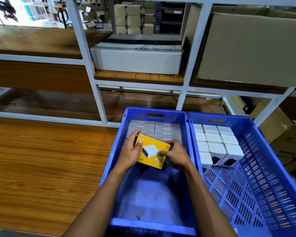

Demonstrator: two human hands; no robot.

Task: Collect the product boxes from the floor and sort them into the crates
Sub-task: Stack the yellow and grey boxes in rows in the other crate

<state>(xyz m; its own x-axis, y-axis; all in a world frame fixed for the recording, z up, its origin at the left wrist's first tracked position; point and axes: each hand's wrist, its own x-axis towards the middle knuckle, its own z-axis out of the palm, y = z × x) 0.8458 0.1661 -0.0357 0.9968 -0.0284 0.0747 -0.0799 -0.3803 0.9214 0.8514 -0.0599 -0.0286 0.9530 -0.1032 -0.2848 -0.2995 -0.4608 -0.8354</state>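
Wood-grain floor, grey shelving.

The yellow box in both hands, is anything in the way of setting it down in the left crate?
Nothing visible blocks it. The yellow box is already over the left crate, just in front of the grey boxes, with bare crate floor below.

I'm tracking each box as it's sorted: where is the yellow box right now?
The yellow box is held by both hands, left hand and right hand, over the left crate, just in front of the grey boxes.
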